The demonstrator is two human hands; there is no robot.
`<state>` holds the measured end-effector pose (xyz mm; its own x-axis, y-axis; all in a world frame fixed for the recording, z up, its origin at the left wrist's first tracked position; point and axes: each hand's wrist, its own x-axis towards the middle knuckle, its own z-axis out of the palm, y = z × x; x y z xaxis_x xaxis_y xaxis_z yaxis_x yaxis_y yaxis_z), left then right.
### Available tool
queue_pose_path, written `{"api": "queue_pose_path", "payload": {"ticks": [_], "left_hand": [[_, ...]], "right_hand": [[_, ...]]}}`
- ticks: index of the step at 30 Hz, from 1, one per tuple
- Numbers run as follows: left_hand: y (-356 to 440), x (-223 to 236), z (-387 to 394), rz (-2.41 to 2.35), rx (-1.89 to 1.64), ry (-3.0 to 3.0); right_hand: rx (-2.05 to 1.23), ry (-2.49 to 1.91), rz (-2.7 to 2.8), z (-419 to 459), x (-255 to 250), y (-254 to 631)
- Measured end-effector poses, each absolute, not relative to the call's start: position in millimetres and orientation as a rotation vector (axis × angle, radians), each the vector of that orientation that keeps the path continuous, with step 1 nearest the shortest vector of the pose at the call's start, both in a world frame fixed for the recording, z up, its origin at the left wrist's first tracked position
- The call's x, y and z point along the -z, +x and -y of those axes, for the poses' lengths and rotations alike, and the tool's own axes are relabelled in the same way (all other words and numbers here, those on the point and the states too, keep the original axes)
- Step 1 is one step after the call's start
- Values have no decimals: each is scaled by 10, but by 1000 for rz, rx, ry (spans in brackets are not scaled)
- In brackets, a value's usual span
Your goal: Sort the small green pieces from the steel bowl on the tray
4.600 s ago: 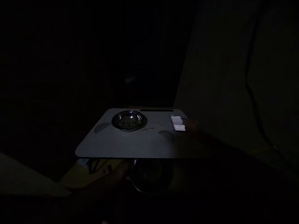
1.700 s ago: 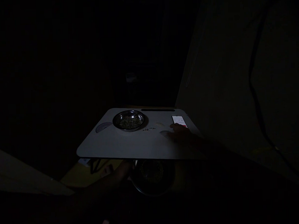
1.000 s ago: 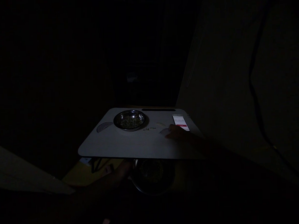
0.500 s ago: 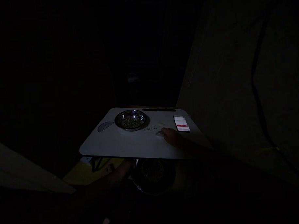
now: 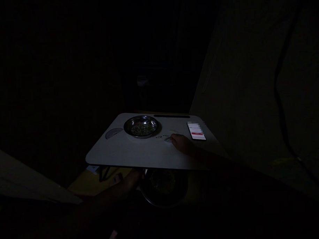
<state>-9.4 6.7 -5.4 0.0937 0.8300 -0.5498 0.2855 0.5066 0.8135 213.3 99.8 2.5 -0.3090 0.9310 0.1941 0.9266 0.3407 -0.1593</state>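
My right hand (image 5: pixel 181 143) rests low over the white folding table (image 5: pixel 119 155), its fingers closed on a small, clear, curved piece (image 5: pixel 168 139) pressed against the tabletop. Small dark and light bits (image 5: pixel 159 136) lie scattered just beyond those fingertips. Below the table's near edge is a large metal bowl (image 5: pixel 154 203) with greenish stuff inside. My left hand (image 5: pixel 134 178) is closed at that bowl's left rim; its fingertips are lost in the dark. A smaller shiny metal bowl (image 5: pixel 141 135) stands on the table, holding a layer of pale and green pieces.
A lit phone (image 5: pixel 196 131) lies at the table's right side. A half-round protractor shape (image 5: pixel 113 133) shows left of the small bowl. Along the far edge runs a dark slot (image 5: pixel 172 116). A wall with a hanging cable (image 5: pixel 279 98) rises on the right. The surroundings are very dark.
My right hand has slid slightly forward and left with the clear piece, closer to the scattered bits. The whole view has shifted a little. My left hand stays by the large bowl.
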Motion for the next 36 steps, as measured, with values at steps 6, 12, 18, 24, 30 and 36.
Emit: {"api": "queue_pose_path", "payload": {"ticks": [6,12,18,24,30,36], "left_hand": [[-139,143,-94,-1452,-594,1004],[-141,83,-68,-1468,-583,961],[-181,109,-67,-1494,-604,991],[-207,207,-96,-1442,-619,946],[-296,405,-151,-1479,-633,934],[-341,542,-169,-1575,-669,913]], "right_hand": [[31,-1821,2299,-1112,-3,2199],[10,-1779,2326,-1147,-4,2160],[17,-1725,2362,-1227,37,2107],[16,-1716,2393,-1263,50,2036],[33,-1694,2404,-1249,18,1988],[69,-1695,2426,-1247,12,1911]]}}
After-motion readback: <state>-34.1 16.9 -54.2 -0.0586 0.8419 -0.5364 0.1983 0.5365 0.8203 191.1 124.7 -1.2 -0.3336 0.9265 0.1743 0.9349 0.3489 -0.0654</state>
